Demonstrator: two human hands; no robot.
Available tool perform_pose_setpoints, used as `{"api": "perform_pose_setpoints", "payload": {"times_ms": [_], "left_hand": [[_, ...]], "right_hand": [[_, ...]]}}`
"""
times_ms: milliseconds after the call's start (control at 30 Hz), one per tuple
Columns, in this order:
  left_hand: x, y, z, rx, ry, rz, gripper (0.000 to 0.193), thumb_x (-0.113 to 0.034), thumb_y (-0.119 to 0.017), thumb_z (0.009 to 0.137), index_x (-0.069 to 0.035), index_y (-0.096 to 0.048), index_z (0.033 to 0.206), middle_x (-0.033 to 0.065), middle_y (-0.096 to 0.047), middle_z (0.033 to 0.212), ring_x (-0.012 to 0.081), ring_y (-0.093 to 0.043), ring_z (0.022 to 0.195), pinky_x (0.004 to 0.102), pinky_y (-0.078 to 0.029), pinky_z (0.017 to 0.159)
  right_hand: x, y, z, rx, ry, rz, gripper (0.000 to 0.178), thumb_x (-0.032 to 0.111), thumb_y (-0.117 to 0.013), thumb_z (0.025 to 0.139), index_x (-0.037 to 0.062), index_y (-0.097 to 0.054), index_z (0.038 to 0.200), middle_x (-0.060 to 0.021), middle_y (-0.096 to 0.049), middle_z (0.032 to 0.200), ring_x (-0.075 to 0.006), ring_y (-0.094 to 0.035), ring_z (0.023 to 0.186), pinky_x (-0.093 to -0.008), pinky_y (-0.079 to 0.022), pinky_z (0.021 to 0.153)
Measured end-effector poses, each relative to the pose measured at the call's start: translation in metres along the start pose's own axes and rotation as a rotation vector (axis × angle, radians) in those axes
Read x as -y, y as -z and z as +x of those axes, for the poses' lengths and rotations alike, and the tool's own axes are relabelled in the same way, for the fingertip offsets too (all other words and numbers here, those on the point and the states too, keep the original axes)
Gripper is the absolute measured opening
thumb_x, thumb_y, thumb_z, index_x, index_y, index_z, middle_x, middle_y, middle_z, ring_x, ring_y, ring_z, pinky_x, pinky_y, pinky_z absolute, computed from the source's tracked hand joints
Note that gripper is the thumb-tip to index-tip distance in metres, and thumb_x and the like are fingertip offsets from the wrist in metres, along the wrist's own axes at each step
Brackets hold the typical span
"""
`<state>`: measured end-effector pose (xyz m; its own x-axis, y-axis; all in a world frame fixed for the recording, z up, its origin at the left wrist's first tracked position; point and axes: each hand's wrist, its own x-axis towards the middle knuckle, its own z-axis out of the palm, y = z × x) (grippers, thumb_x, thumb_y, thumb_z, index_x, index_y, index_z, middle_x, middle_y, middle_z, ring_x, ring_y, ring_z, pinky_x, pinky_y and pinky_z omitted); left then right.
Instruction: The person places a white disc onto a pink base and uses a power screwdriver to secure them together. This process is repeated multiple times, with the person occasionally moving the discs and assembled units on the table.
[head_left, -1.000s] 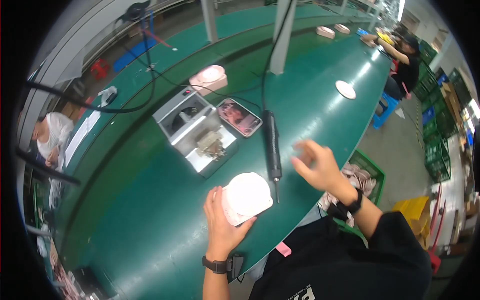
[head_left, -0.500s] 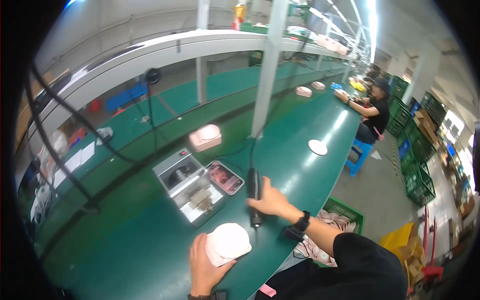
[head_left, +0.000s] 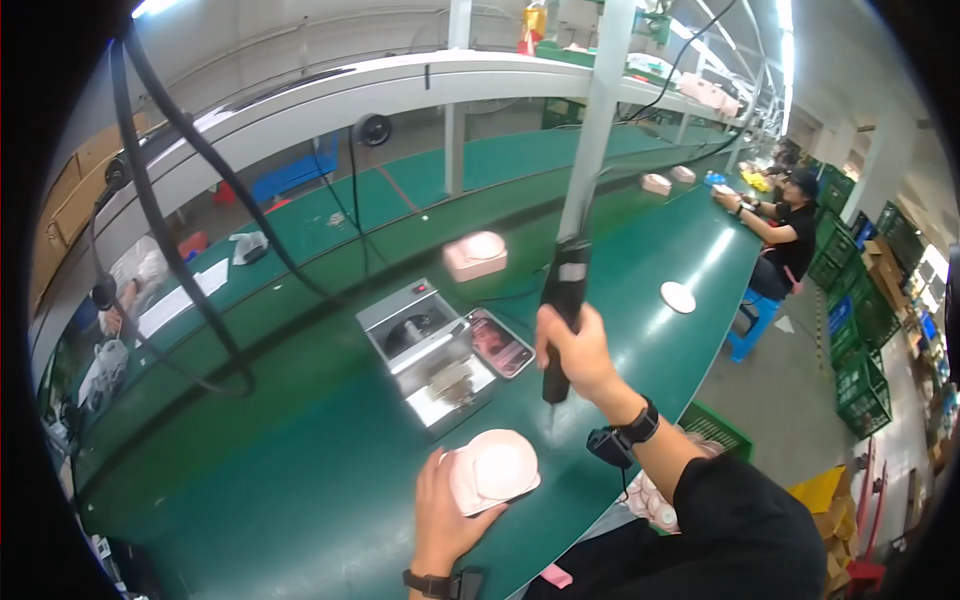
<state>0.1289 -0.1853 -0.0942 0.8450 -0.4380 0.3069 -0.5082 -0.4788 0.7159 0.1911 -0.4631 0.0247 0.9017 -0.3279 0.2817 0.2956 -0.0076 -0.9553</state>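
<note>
My right hand (head_left: 583, 355) is wrapped around a black electric screwdriver (head_left: 567, 292), held upright with its bit pointing down over the green bench. To the lower left, my left hand (head_left: 445, 520) grips a pale pink plastic housing (head_left: 503, 468) with a round raised top, thumb on the near side and fingers on the left. The housing appears to rest on the bench, and the screwdriver tip is apart from it. Just beyond stands a grey metal screw feeder (head_left: 428, 347). Beside the feeder lies a flat, phone-like rectangle (head_left: 499, 343) with a reddish face.
Another pink housing (head_left: 475, 256) sits behind the feeder, and a pale disc (head_left: 678, 297) lies farther right on the bench (head_left: 290, 490). A metal post (head_left: 597, 130) rises beyond the screwdriver. Black cables (head_left: 195, 150) hang at left. A co-worker (head_left: 790, 225) sits far right; green crates (head_left: 862, 385) line the aisle.
My right hand has closed around the screwdriver and raised it off the bench area. The left hand still holds the pink housing. The whole view has shifted, moving the scene rightward in the picture.
</note>
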Motion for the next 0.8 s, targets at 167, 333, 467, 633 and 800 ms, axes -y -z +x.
{"api": "perform_pose_setpoints", "payload": {"times_ms": [167, 333, 467, 633, 800], "left_hand": [[-0.001, 0.006, 0.000, -0.016, 0.040, -0.021, 0.107, -0.025, -0.100, 0.058, 0.000, -0.046, 0.147, 0.0226, -0.047, 0.153, 0.0418, -0.047, 0.139, 0.0486, -0.042, 0.116], [0.004, 0.007, 0.004, -0.005, 0.030, -0.058, 0.111, -0.023, -0.101, 0.055, 0.000, -0.045, 0.148, 0.0222, -0.049, 0.151, 0.0406, -0.048, 0.139, 0.0479, -0.042, 0.116], [0.005, 0.008, 0.003, -0.012, 0.054, -0.083, 0.112, -0.023, -0.101, 0.055, 0.001, -0.043, 0.149, 0.0227, -0.049, 0.151, 0.0408, -0.048, 0.139, 0.0476, -0.043, 0.116], [0.006, 0.008, 0.007, -0.008, 0.069, -0.072, 0.115, -0.025, -0.101, 0.055, 0.002, -0.041, 0.150, 0.0239, -0.048, 0.151, 0.0410, -0.047, 0.139, 0.0473, -0.042, 0.116], [0.005, 0.008, 0.004, -0.015, 0.065, -0.072, 0.117, -0.025, -0.101, 0.055, 0.003, -0.040, 0.151, 0.0239, -0.048, 0.151, 0.0411, -0.048, 0.139, 0.0472, -0.043, 0.117]], "right_hand": [[0.021, -0.058, 0.020, 0.293, 0.362, 0.188, 0.028, 0.026, -0.070, 0.102, 0.0040, -0.054, 0.098, -0.0035, -0.058, 0.069, -0.0127, -0.056, 0.059, -0.0285, -0.048, 0.060], [0.014, -0.086, 0.023, 0.322, 0.389, 0.129, 0.020, 0.005, -0.075, 0.090, 0.0038, -0.055, 0.094, -0.0016, -0.057, 0.067, -0.0104, -0.057, 0.056, -0.0269, -0.046, 0.051], [0.019, -0.093, 0.020, 0.343, 0.306, 0.123, 0.022, -0.002, -0.076, 0.083, 0.0046, -0.056, 0.091, -0.0007, -0.059, 0.070, -0.0094, -0.058, 0.054, -0.0264, -0.045, 0.048], [0.022, -0.095, 0.018, 0.317, 0.319, 0.196, 0.019, 0.002, -0.071, 0.089, 0.0019, -0.053, 0.093, -0.0027, -0.055, 0.065, -0.0112, -0.053, 0.049, -0.0279, -0.043, 0.046], [0.001, -0.106, 0.020, 0.323, 0.216, 0.161, 0.026, 0.008, -0.079, 0.086, 0.0062, -0.057, 0.073, 0.0050, -0.056, 0.062, -0.0055, -0.049, 0.056, -0.0261, -0.037, 0.051]]}}
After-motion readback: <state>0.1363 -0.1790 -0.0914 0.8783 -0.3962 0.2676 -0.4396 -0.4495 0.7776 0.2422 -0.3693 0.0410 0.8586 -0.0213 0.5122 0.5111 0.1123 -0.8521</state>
